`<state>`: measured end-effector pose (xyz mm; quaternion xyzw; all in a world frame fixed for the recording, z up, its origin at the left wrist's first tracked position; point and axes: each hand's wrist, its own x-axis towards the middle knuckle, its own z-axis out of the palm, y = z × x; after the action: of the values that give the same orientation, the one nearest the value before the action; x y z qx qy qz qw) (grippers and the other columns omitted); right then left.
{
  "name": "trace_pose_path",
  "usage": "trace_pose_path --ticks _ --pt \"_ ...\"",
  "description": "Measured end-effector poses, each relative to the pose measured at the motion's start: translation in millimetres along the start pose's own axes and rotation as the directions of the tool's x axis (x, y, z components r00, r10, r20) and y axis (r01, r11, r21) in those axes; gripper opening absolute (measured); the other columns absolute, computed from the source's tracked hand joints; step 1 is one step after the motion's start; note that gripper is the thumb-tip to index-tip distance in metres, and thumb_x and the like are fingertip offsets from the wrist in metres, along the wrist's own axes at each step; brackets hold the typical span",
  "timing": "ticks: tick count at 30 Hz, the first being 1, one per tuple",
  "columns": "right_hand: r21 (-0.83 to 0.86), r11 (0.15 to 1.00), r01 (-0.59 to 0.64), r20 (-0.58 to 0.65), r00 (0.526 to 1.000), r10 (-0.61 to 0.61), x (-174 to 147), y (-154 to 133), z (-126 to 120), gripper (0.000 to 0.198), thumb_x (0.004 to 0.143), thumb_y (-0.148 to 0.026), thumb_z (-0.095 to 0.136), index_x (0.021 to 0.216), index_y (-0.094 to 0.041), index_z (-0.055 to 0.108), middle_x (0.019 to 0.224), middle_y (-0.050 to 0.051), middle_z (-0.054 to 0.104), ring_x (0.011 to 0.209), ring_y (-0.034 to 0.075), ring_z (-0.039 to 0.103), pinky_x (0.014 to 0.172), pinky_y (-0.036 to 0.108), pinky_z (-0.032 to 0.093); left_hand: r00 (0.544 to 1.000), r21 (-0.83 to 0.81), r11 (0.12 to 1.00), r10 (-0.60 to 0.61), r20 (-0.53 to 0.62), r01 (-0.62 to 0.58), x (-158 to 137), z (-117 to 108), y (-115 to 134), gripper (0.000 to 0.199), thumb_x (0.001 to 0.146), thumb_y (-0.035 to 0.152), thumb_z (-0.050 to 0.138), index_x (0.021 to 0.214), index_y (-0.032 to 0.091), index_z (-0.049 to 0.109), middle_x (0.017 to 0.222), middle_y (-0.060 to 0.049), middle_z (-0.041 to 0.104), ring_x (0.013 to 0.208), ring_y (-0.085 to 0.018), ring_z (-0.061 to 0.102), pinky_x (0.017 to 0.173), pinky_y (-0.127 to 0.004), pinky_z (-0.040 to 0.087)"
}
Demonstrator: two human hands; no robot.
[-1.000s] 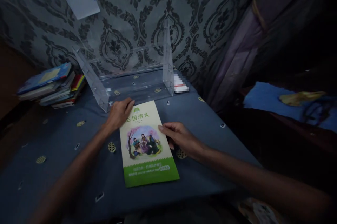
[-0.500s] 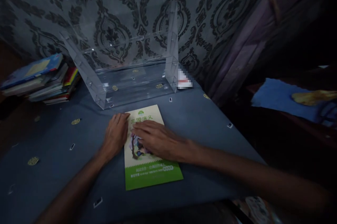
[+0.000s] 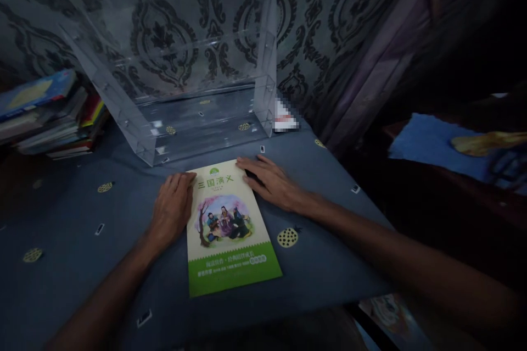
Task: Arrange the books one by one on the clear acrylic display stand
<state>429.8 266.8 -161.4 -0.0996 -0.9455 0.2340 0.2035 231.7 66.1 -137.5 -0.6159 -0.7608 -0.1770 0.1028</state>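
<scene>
A paperback book (image 3: 225,219) lies flat, cover up, with a cream top, a green lower band and a picture of seated figures under a blossoming tree. At its upper left edge, my left hand (image 3: 173,205) is closed, fingers together and bent against the edge, fingertips on the cover; the thumb is hidden. My right hand (image 3: 274,183) is open at the upper right corner. Its fingers are apart, the foremost touching the corner and the others beside the right edge. The whole cover picture shows between the hands.
A clear acrylic shelf stand (image 3: 263,98) stands behind the book, near the patterned wall (image 3: 164,38). Stacked books (image 3: 45,115) are at the far left. The dark blue tablecloth (image 3: 321,279) has pineapple prints. Beyond the table's right edge lies a blue cloth (image 3: 424,139).
My right hand has moved off the cover picture, up and right to the book's upper right corner. The left hand stays at the left edge. The camera view has shifted slightly.
</scene>
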Motion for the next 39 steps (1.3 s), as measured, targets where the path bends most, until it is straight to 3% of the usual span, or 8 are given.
trace_pose_path --ticks 7,14,19,24,32,35,39 --pt "0.127 0.991 0.027 -0.067 0.998 -0.019 2.4 8.4 3.7 0.041 0.102 -0.026 0.043 0.140 -0.017 0.057 0.143 0.014 0.063 0.134 0.028 0.057 0.113 0.054 0.045 0.987 0.199 0.975 0.066 0.149 -0.095 11.6 -10.3 14.5 0.033 0.100 0.015 0.041 0.126 0.014 0.061 0.119 -0.015 0.066 0.105 -0.031 0.060 0.085 -0.044 0.048" --pt "0.272 0.962 0.000 -0.081 0.996 0.023 4.7 17.9 3.6 0.041 0.101 -0.022 0.041 0.140 -0.020 0.055 0.140 0.012 0.064 0.132 0.025 0.058 0.113 0.053 0.045 0.961 0.101 0.969 0.203 0.189 -0.225 47.0 12.6 49.4 0.041 0.097 0.008 0.038 0.133 0.012 0.059 0.126 -0.015 0.064 0.108 -0.028 0.058 0.090 -0.041 0.048" --pt "0.362 0.932 0.000 -0.089 0.995 0.034 8.1 20.8 4.3 0.042 0.101 -0.019 0.039 0.141 -0.021 0.052 0.143 0.011 0.062 0.134 0.022 0.057 0.114 0.051 0.045 0.951 0.009 0.968 0.246 0.185 -0.252 60.8 24.4 58.2 0.046 0.093 0.004 0.040 0.133 0.014 0.059 0.130 -0.014 0.062 0.113 -0.027 0.056 0.096 -0.044 0.048" --pt "0.363 0.932 0.001 -0.090 0.995 0.034 8.6 19.8 2.9 0.041 0.100 -0.019 0.040 0.139 -0.021 0.053 0.137 0.010 0.066 0.131 0.023 0.059 0.114 0.052 0.044 0.909 -0.147 0.918 0.390 0.146 -0.369 39.0 14.5 62.5 0.044 0.097 0.008 0.041 0.137 0.013 0.058 0.132 -0.015 0.062 0.119 -0.028 0.055 0.099 -0.047 0.048" --pt "0.279 0.960 0.013 -0.082 0.997 0.010 8.1 15.0 0.1 0.041 0.098 -0.019 0.044 0.138 -0.020 0.052 0.137 0.011 0.066 0.129 0.026 0.059 0.111 0.052 0.046 0.838 -0.330 0.828 0.522 0.160 -0.453 -31.0 -22.8 100.6 0.042 0.098 0.007 0.046 0.139 0.016 0.054 0.134 -0.013 0.064 0.121 -0.026 0.057 0.103 -0.047 0.050" --pt "0.237 0.971 0.016 -0.082 0.997 0.004 7.3 13.2 0.2 0.041 0.098 -0.020 0.044 0.138 -0.018 0.052 0.136 0.013 0.065 0.129 0.027 0.059 0.112 0.053 0.045 0.818 -0.335 0.822 0.539 0.199 -0.460 -46.2 -31.1 110.5 0.036 0.100 0.014 0.050 0.135 0.014 0.056 0.134 -0.012 0.065 0.124 -0.026 0.057 0.107 -0.046 0.048" --pt "0.218 0.976 0.016 -0.084 0.996 0.003 6.7 11.9 0.6 0.040 0.098 -0.020 0.044 0.137 -0.019 0.053 0.135 0.013 0.066 0.127 0.027 0.060 0.111 0.055 0.045 0.828 -0.234 0.836 0.537 0.163 -0.497 -54.5 -26.8 116.9 0.033 0.102 0.023 0.054 0.134 0.015 0.057 0.130 -0.010 0.068 0.123 -0.025 0.058 0.108 -0.045 0.047"
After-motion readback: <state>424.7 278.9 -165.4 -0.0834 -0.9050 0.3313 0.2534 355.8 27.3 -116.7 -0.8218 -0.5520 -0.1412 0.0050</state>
